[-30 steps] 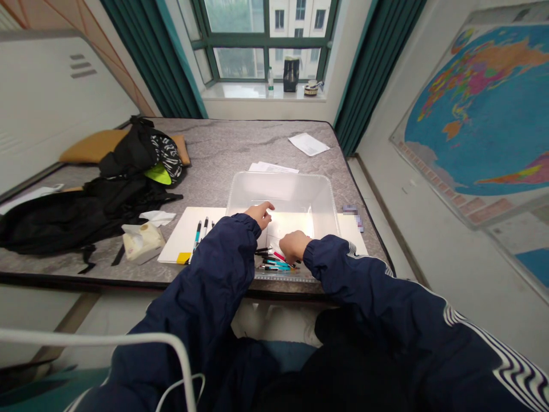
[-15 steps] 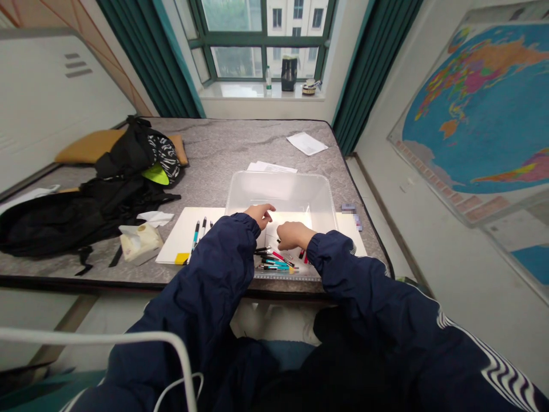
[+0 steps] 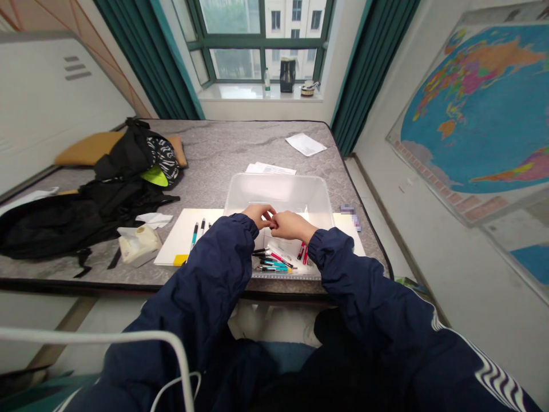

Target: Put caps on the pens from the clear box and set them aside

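Note:
Over a clear plastic bin [image 3: 278,182], my left hand [image 3: 259,215] and my right hand [image 3: 292,225] meet fingertip to fingertip. The fingers of both are curled and pressed together; whatever they pinch is too small or hidden to name. Below them, in the near part of the bin, lies a loose pile of pens [image 3: 274,262] in black, red and teal. Some red pens [image 3: 302,250] lie beside my right wrist. Left of the bin, several pens [image 3: 195,233] rest side by side on a white board [image 3: 178,237], with a yellow block [image 3: 180,260] near its front edge.
A tissue pack [image 3: 139,245] and a black backpack [image 3: 55,223] lie to the left on the grey mattress [image 3: 240,140], with a patterned cap [image 3: 165,157] behind. Papers [image 3: 305,144] lie towards the window. A white bar [image 3: 107,337] crosses the lower left.
My right hand has moved up and left, away from above the pens, to meet my left hand. My left hand's fingers have curled in. The view has shifted slightly.

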Action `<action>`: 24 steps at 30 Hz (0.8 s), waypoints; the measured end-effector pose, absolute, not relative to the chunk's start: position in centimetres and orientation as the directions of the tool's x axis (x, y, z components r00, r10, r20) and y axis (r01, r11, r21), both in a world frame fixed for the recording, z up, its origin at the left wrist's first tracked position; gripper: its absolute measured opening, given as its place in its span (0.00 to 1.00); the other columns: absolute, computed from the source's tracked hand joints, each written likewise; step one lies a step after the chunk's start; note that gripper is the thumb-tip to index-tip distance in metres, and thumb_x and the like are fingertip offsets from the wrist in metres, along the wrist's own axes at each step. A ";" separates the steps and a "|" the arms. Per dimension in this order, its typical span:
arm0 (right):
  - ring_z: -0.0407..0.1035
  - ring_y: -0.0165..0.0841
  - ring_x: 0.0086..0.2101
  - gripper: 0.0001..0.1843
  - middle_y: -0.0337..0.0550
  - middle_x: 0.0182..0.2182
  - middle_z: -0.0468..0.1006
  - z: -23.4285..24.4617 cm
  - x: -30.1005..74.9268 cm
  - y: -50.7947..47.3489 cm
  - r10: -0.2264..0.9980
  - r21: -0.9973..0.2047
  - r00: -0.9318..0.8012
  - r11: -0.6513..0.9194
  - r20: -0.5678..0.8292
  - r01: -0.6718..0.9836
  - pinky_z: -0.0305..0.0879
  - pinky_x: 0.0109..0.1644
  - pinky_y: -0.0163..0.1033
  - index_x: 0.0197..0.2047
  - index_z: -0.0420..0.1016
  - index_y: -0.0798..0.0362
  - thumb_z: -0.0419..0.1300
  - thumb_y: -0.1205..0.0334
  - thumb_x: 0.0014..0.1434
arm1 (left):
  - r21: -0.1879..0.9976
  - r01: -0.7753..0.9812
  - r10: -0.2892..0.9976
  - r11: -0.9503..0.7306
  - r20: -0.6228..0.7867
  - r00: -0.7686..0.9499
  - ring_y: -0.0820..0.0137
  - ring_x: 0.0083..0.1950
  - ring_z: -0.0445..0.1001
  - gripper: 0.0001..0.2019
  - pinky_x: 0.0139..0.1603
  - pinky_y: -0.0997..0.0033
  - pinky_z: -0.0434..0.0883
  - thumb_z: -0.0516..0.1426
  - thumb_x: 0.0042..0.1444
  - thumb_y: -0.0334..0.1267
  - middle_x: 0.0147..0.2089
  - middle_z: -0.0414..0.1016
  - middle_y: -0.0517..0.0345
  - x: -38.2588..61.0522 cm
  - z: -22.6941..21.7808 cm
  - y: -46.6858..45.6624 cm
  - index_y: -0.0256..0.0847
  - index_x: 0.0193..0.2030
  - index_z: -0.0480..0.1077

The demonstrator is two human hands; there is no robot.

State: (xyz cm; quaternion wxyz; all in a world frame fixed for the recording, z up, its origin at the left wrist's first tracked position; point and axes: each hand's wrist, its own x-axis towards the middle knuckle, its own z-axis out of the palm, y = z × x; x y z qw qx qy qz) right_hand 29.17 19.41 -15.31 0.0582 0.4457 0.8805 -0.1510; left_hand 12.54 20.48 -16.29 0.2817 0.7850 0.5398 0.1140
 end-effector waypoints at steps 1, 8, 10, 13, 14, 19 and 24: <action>0.73 0.38 0.39 0.14 0.48 0.39 0.79 -15.3 29.2 19.4 0.767 -0.223 -0.598 0.556 -0.235 0.801 0.59 0.36 0.34 0.41 0.77 0.53 0.56 0.56 0.56 | 0.562 0.788 0.916 -0.252 -0.125 0.382 0.72 0.31 0.75 0.17 0.39 0.72 0.70 0.64 0.45 0.40 0.36 0.80 0.60 12.6 -16.2 20.5 0.43 0.44 0.73; 0.72 0.35 0.36 0.13 0.48 0.37 0.80 -15.4 29.3 19.6 0.760 -0.292 -0.634 0.580 -0.142 0.761 0.56 0.35 0.33 0.41 0.77 0.54 0.55 0.58 0.58 | 0.465 0.859 0.914 -0.214 -0.214 0.343 0.73 0.27 0.74 0.07 0.33 0.75 0.68 0.59 0.51 0.39 0.29 0.78 0.59 12.8 -16.4 20.4 0.39 0.31 0.76; 0.71 0.33 0.35 0.12 0.46 0.35 0.80 -15.5 29.3 19.7 0.751 -0.325 -0.646 0.583 -0.136 0.745 0.55 0.34 0.32 0.39 0.77 0.54 0.55 0.58 0.58 | 0.462 0.857 0.903 -0.227 -0.229 0.363 0.73 0.27 0.74 0.07 0.33 0.76 0.68 0.57 0.51 0.37 0.28 0.78 0.59 12.8 -16.3 20.3 0.39 0.32 0.76; 0.71 0.31 0.34 0.12 0.44 0.34 0.80 -15.5 29.5 20.2 0.731 -0.390 -0.669 0.582 -0.133 0.714 0.56 0.34 0.31 0.39 0.77 0.54 0.58 0.55 0.58 | 0.475 0.844 0.890 -0.248 -0.233 0.392 0.72 0.28 0.75 0.10 0.36 0.75 0.69 0.57 0.50 0.34 0.31 0.79 0.60 12.7 -16.3 20.3 0.41 0.38 0.78; 0.72 0.31 0.35 0.14 0.44 0.34 0.80 -15.6 29.6 20.4 0.738 -0.398 -0.660 0.569 -0.138 0.719 0.56 0.34 0.30 0.39 0.77 0.54 0.59 0.52 0.57 | 0.480 0.842 0.889 -0.245 -0.235 0.393 0.72 0.29 0.76 0.12 0.37 0.75 0.70 0.57 0.49 0.33 0.32 0.80 0.59 12.6 -16.3 20.4 0.41 0.40 0.78; 0.74 0.35 0.34 0.25 0.50 0.33 0.80 -16.0 30.8 21.5 0.807 -0.223 -0.450 0.392 -0.383 0.893 0.60 0.34 0.34 0.38 0.79 0.58 0.60 0.41 0.55 | 0.511 0.827 0.915 -0.234 -0.171 0.365 0.69 0.35 0.77 0.16 0.46 0.71 0.70 0.59 0.48 0.30 0.36 0.80 0.58 12.4 -17.1 21.3 0.43 0.45 0.78; 0.76 0.43 0.38 0.25 0.55 0.35 0.81 -16.9 32.5 21.3 0.766 0.096 -0.243 0.368 -0.595 0.925 0.66 0.37 0.38 0.38 0.81 0.58 0.73 0.54 0.37 | 0.485 0.831 0.936 -0.273 -0.065 0.345 0.69 0.38 0.76 0.18 0.49 0.71 0.70 0.59 0.47 0.27 0.38 0.80 0.57 12.0 -17.5 21.8 0.42 0.46 0.77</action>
